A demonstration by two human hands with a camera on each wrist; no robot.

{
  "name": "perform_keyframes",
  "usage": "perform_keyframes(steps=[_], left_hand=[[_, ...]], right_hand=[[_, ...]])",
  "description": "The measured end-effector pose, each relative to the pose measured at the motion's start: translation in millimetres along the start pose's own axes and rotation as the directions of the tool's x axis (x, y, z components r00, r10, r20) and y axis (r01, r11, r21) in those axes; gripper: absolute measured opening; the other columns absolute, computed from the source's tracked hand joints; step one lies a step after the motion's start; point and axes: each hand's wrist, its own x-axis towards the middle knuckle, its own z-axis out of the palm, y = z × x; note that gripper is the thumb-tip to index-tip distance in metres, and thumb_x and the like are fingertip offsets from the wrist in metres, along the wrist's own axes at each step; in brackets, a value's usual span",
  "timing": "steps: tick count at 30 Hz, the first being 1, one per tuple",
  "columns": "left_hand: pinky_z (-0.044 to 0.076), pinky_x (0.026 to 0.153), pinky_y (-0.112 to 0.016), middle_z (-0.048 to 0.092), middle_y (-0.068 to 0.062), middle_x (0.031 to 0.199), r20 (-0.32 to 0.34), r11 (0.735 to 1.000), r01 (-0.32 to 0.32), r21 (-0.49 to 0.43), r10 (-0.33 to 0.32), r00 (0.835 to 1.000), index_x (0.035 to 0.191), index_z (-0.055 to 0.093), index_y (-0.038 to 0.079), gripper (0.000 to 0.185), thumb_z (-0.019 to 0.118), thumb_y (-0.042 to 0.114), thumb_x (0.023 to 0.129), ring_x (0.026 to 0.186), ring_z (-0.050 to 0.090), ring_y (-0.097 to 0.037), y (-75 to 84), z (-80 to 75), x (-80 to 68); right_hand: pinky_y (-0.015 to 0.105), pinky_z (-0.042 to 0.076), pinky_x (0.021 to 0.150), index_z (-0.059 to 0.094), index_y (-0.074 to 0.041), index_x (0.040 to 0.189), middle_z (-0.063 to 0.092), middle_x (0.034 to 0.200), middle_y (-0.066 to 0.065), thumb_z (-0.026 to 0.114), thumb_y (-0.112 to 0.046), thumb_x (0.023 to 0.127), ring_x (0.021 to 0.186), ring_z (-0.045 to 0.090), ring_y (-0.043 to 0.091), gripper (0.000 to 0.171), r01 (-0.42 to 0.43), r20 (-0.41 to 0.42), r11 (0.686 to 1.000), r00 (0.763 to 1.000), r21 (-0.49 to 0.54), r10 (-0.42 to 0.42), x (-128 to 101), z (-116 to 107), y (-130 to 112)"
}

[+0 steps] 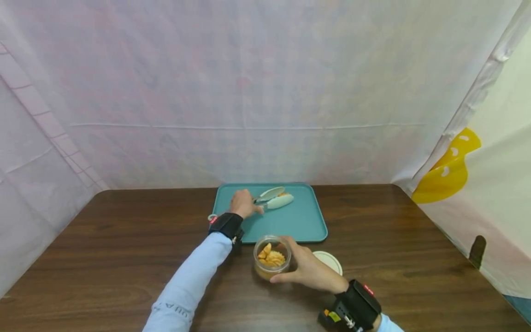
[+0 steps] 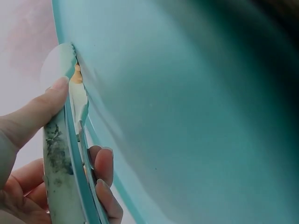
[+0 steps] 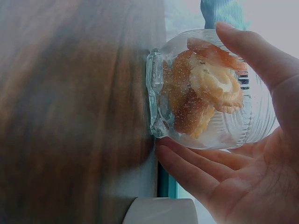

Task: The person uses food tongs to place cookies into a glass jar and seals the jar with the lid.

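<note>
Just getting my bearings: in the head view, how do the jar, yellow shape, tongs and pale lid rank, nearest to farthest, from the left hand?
1. Tongs: gripped in the left hand.
2. Jar: nearer the camera, in the right hand.
3. Pale lid: right of the jar.
4. Yellow shape: far right, on the side cloth.

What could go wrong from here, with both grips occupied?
The small golden snack piece between the heads of the pale green tongs could slip out if the left grip loosens, perhaps onto the teal rectangular tray. The clear round jar, held by the right grip, is open, so a bump might spill the golden pieces inside. The round white lid lies close to the right grip and could get nudged.
</note>
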Motion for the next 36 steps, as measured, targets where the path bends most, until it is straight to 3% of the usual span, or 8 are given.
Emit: perform_keyframes(steps=[5,9,13,19,23,30,36], left_hand=[[0.022,0.043,-0.023,0.031,0.002,0.046,0.007,1.000,-0.014,-0.024,0.014,1.000,0.053,0.055,0.006,0.032,0.082,0.023,0.062,0.044,0.026,-0.011,-4.4,-3.1,-0.8],[0.025,0.043,-0.023,0.048,-0.003,0.050,0.002,0.998,-0.038,-0.049,0.038,0.999,0.066,0.066,0.001,0.027,0.082,0.022,0.062,0.045,0.033,-0.012,-9.7,-8.3,-4.8],[0.029,0.045,-0.023,0.062,-0.012,0.063,0.002,0.995,-0.049,-0.082,0.050,0.999,0.083,0.070,-0.004,0.035,0.082,0.021,0.061,0.048,0.042,-0.014,-17.8,-13.2,-11.4],[0.034,0.049,-0.022,0.067,-0.017,0.083,0.022,0.997,-0.050,-0.064,0.052,0.998,0.095,0.069,-0.003,0.047,0.082,0.025,0.060,0.056,0.051,-0.016,-31.6,-21.0,-19.3],[0.031,0.049,-0.022,0.066,-0.017,0.093,0.046,0.995,-0.062,-0.074,0.066,0.997,0.102,0.067,-0.001,0.051,0.081,0.027,0.062,0.056,0.048,-0.014,-39.7,-29.1,-25.6],[0.022,0.048,-0.022,0.066,-0.014,0.074,0.076,0.996,-0.076,-0.043,0.079,0.994,0.107,0.065,0.001,0.055,0.080,0.030,0.063,0.051,0.023,-0.011,-48.4,-42.6,-36.1],[0.021,0.047,-0.022,0.063,-0.009,0.065,0.084,0.995,-0.088,-0.036,0.091,0.992,0.107,0.065,0.000,0.056,0.079,0.032,0.063,0.050,0.023,-0.011,-57.3,-49.5,-42.1]], right_hand=[[0.041,0.041,0.088,0.029,-0.011,0.134,0.047,0.126,0.010,0.069,-0.047,0.071,0.110,0.049,0.023,0.082,-0.012,0.003,1.000,1.000,-0.001,0.012,0,-1,1],[0.041,0.041,0.088,0.028,-0.010,0.135,0.046,0.127,0.012,0.069,-0.046,0.072,0.111,0.049,0.024,0.083,-0.018,0.008,1.000,1.000,-0.002,0.018,-1,-2,2],[0.039,0.041,0.087,0.030,-0.011,0.134,0.049,0.124,0.010,0.069,-0.045,0.072,0.109,0.050,0.022,0.080,0.006,0.005,1.000,1.000,0.013,-0.006,0,-2,3],[0.038,0.042,0.087,0.031,-0.013,0.132,0.052,0.121,0.008,0.069,-0.047,0.071,0.107,0.052,0.019,0.080,0.033,-0.018,0.999,0.999,0.001,-0.033,0,-3,4],[0.037,0.042,0.087,0.030,-0.013,0.133,0.052,0.122,0.006,0.068,-0.048,0.071,0.108,0.051,0.019,0.081,0.020,-0.013,1.000,1.000,-0.003,-0.020,-1,-3,5],[0.036,0.041,0.088,0.029,-0.015,0.133,0.051,0.122,0.004,0.068,-0.049,0.070,0.109,0.051,0.017,0.081,0.014,-0.008,1.000,1.000,0.000,-0.014,-1,-4,7],[0.038,0.041,0.089,0.029,-0.014,0.134,0.052,0.121,0.005,0.069,-0.049,0.070,0.108,0.051,0.018,0.083,0.021,-0.013,1.000,1.000,-0.006,-0.021,-1,-5,8]])
